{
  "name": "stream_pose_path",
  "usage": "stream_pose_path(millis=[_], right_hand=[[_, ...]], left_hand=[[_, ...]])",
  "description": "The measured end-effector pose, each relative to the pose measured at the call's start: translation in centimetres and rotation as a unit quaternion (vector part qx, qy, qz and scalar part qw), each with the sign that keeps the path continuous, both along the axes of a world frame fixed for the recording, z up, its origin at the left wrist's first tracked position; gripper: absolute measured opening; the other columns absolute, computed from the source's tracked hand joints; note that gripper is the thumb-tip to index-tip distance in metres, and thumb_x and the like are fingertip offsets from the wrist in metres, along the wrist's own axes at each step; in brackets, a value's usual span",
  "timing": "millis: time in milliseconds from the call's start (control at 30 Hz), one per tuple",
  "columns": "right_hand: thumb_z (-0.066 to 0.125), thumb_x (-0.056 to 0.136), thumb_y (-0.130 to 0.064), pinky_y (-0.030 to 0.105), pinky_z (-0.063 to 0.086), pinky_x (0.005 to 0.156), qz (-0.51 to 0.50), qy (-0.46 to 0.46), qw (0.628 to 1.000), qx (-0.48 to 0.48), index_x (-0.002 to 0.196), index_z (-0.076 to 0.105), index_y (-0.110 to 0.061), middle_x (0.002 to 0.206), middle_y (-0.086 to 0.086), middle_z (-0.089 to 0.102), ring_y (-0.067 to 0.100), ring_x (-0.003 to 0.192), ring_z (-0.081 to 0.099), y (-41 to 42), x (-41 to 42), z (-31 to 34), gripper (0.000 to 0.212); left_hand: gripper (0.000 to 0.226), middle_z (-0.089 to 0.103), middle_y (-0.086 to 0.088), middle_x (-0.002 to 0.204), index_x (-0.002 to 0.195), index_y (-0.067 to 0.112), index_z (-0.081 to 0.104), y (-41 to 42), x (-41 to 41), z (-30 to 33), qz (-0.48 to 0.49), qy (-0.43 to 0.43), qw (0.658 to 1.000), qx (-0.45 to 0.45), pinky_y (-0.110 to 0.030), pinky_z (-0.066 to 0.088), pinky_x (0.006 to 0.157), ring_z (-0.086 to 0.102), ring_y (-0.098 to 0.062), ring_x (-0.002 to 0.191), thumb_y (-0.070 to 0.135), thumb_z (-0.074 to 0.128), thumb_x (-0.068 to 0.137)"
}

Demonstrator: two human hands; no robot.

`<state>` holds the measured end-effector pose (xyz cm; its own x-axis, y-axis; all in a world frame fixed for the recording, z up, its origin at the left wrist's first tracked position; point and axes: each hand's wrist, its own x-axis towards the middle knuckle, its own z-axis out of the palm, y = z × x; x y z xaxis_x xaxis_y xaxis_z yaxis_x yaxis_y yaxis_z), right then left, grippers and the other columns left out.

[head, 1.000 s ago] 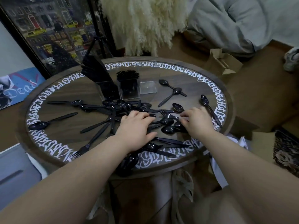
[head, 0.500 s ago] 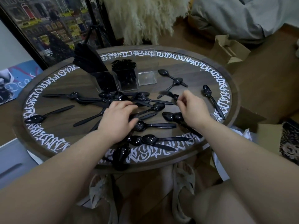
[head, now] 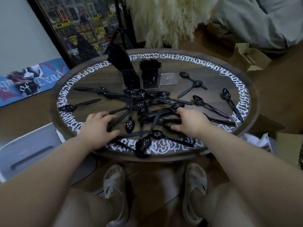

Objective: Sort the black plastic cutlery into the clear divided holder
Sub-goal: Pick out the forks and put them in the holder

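Note:
A tangled pile of black plastic spoons and forks [head: 144,108] lies in the middle of the round table [head: 246,99]. More spoons [head: 208,104] lie scattered to the right and left. The clear divided holder [head: 168,78] stands behind the pile: knives [head: 121,63] fill its left section, black cutlery [head: 150,74] fills the middle, and the right section holds nothing. My left hand [head: 98,126] curls over long handles at the pile's near left. My right hand [head: 190,122] closes on handles beside a fork [head: 167,110] at the pile's near right.
A framed picture [head: 78,27] and pampas grass [head: 165,20] stand behind the table. An open cardboard box [head: 249,58] sits at the back right. A grey bin lid [head: 29,154] lies at the left. My legs and slippers [head: 114,182] are under the near edge.
Both hands have drawn back toward the table's near edge and moved apart, and the cutlery in the pile has shifted. The camera view has tilted down and back.

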<state>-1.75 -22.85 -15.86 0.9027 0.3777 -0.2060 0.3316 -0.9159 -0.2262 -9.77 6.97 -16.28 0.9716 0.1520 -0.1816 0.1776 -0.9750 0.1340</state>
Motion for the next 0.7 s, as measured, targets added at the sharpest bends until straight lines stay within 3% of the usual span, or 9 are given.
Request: stream_pose_path(millis=[100,233,333,433,500,567,700], right_hand=[[0.059,0.090,-0.041,0.035,0.051,0.068,-0.050,-0.042,0.998,-0.005,0.116,0.049,-0.015,0.100,0.007,0.065,0.029,0.091,0.061,0.7,0.3,-0.4,0.038],[0.052,0.094,-0.035,0.033,0.045,0.065,-0.052,-0.071,0.995,0.040,0.125,0.046,-0.016,0.101,0.009,0.066,0.031,0.093,0.060,2.2,0.2,-0.2,0.037],[0.052,0.095,-0.033,0.033,0.045,0.066,-0.016,-0.084,0.992,0.090,0.127,0.046,-0.018,0.098,0.004,0.067,0.028,0.094,0.061,3.7,-0.1,0.3,0.036],[0.056,0.092,-0.036,0.031,0.044,0.067,0.034,-0.086,0.989,0.114,0.124,0.049,-0.020,0.094,0.001,0.066,0.025,0.092,0.061,5.4,-0.7,0.7,0.037],[0.059,0.090,-0.039,0.030,0.042,0.067,0.075,-0.082,0.987,0.114,0.121,0.051,-0.021,0.087,-0.003,0.062,0.023,0.090,0.061,6.4,-1.1,0.8,0.037],[0.062,0.087,-0.040,0.030,0.043,0.067,0.117,-0.069,0.985,0.109,0.115,0.054,-0.022,0.082,-0.008,0.054,0.022,0.090,0.060,7.3,-1.5,0.8,0.034],[0.061,0.087,-0.040,0.031,0.044,0.068,0.193,-0.055,0.975,0.091,0.094,0.050,-0.026,0.083,-0.009,0.053,0.022,0.090,0.058,9.2,-2.2,0.9,0.020]], left_hand=[[0.077,0.027,0.002,0.154,0.145,0.040,0.031,0.5,-0.7,-0.1,-0.012,0.046,0.999,-0.011,-0.045,0.026,0.113,0.018,-0.027,0.140,0.065,0.059,0.078],[0.087,0.022,0.003,0.156,0.145,0.042,0.028,1.4,-1.1,0.2,-0.018,0.074,0.996,-0.045,-0.048,0.024,0.114,0.013,-0.027,0.142,0.069,0.064,0.071],[0.068,0.030,0.002,0.152,0.138,0.039,0.043,2.2,-1.2,0.7,0.002,0.035,0.995,-0.096,-0.041,0.022,0.115,0.018,-0.026,0.140,0.050,0.071,0.077],[0.038,0.045,0.001,0.139,0.115,0.034,0.063,3.3,-1.3,1.0,0.008,-0.018,0.991,-0.131,-0.035,0.025,0.110,0.029,-0.025,0.133,0.018,0.067,0.081],[0.034,0.050,0.002,0.130,0.098,0.038,0.064,3.5,-1.6,0.9,-0.005,-0.016,0.989,-0.147,-0.033,0.028,0.107,0.034,-0.024,0.129,0.012,0.066,0.077],[0.029,0.051,0.005,0.126,0.092,0.040,0.062,3.6,-1.9,1.0,-0.020,-0.006,0.988,-0.154,-0.031,0.029,0.105,0.034,-0.021,0.128,0.018,0.071,0.075],[0.033,0.047,0.010,0.127,0.103,0.040,0.064,3.1,-2.2,0.7,-0.048,0.020,0.994,-0.097,-0.037,0.031,0.106,0.031,-0.016,0.128,0.044,0.076,0.072]])
